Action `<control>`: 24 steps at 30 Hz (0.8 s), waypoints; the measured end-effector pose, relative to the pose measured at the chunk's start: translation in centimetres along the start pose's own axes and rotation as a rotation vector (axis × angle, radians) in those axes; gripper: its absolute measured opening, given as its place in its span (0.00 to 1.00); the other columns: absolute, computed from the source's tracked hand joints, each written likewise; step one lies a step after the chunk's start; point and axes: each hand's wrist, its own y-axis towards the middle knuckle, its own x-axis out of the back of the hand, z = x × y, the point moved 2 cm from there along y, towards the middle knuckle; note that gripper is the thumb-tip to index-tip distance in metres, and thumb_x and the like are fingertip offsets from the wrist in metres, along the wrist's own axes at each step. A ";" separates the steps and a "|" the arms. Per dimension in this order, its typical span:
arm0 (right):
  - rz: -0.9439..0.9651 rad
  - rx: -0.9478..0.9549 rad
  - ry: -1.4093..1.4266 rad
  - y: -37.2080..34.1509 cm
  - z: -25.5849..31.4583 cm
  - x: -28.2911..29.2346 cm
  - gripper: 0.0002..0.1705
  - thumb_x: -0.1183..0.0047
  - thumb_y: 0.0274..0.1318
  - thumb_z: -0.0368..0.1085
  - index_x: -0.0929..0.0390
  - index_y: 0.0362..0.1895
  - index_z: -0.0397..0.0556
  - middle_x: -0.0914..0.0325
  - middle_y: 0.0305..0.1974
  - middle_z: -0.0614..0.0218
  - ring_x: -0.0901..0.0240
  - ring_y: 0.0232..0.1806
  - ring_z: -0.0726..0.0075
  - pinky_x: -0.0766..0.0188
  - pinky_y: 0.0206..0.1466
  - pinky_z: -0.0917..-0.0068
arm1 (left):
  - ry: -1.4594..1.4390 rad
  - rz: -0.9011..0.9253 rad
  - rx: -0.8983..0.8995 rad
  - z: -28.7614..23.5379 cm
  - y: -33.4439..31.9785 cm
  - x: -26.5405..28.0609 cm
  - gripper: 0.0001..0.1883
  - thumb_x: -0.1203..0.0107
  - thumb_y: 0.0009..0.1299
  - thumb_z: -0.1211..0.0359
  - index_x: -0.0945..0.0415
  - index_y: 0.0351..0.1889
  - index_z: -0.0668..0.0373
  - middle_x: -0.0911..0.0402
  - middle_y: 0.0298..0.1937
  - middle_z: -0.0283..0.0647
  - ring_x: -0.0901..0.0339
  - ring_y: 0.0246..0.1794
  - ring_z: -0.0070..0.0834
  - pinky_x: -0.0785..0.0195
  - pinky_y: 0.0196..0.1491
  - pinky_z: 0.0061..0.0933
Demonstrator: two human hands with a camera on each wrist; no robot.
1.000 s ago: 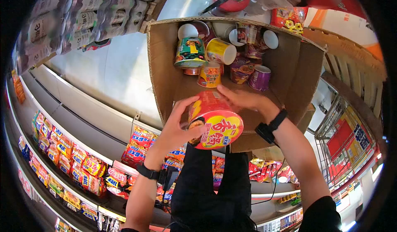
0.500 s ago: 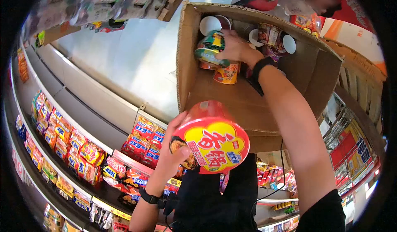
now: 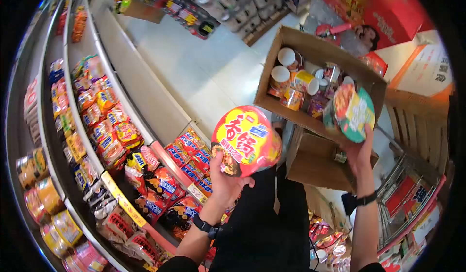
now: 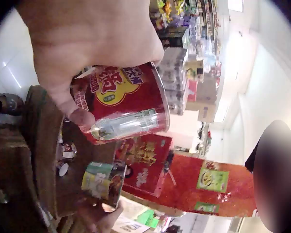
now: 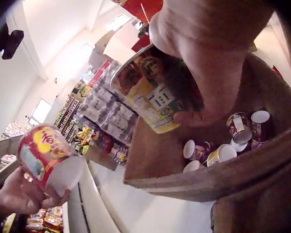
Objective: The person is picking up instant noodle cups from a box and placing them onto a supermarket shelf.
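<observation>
My left hand (image 3: 224, 182) grips a large red instant noodle tub (image 3: 245, 143) with a yellow label, its lid turned toward the head camera. In the right wrist view the white base of that red tub (image 5: 43, 150) shows. My right hand (image 3: 360, 153) holds a green instant noodle tub (image 3: 358, 116) at the near right side of an open cardboard box (image 3: 272, 58). Inside the box lie several smaller noodle cups, among them a yellow one (image 3: 303, 82), an orange one (image 3: 292, 98) and purple ones (image 5: 260, 127), many tipped over.
A long shelf (image 3: 160, 95) runs along the left, with bagged noodles (image 3: 165, 187) on its lower tiers. Below the first box stands a second cardboard box (image 3: 310, 158). A wire shopping cart (image 3: 403, 199) is at the right; packed drinks (image 3: 238, 5) are stacked behind.
My right hand left the red tub, reached into the box and lifted out the green tub. The left hand keeps the red tub. The head view has swung left, toward the shelf.
</observation>
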 end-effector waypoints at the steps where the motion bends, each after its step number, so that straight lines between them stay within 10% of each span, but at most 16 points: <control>1: 0.046 -0.033 0.017 -3.6 -0.4 -0.4 0.41 0.53 0.64 0.72 0.29 0.67 0.57 0.22 0.61 0.66 0.21 0.51 0.65 0.22 0.44 0.60 | -0.091 0.020 0.000 -0.4 -2.2 0.5 0.35 0.55 0.76 0.39 0.34 0.70 0.56 0.22 0.66 0.42 0.23 0.64 0.35 0.20 0.46 0.52; 5: 0.068 -0.133 0.011 -15.6 -3.0 -6.1 0.44 0.57 0.63 0.75 0.29 0.67 0.57 0.19 0.58 0.63 0.19 0.43 0.59 0.22 0.35 0.61 | -0.139 -0.094 -0.185 -4.6 -11.5 0.2 0.33 0.54 0.76 0.40 0.33 0.69 0.53 0.21 0.65 0.40 0.22 0.62 0.36 0.21 0.40 0.53; 11: 0.325 -0.227 -0.015 -27.1 -4.8 -20.5 0.45 0.57 0.65 0.73 0.33 0.71 0.53 0.20 0.59 0.59 0.17 0.51 0.52 0.16 0.42 0.54 | -0.042 -0.133 -0.567 -13.4 -20.9 1.8 0.34 0.46 0.73 0.55 0.38 0.74 0.61 0.27 0.71 0.40 0.30 0.72 0.35 0.38 0.72 0.49; 24: 0.649 0.016 -0.204 -29.7 -0.6 -56.2 0.39 0.57 0.72 0.64 0.37 0.72 0.48 0.21 0.60 0.57 0.18 0.54 0.55 0.15 0.46 0.57 | -0.335 -0.019 -0.902 -40.8 -29.0 7.8 0.35 0.44 0.70 0.70 0.47 0.75 0.52 0.32 0.69 0.44 0.31 0.70 0.37 0.35 0.71 0.48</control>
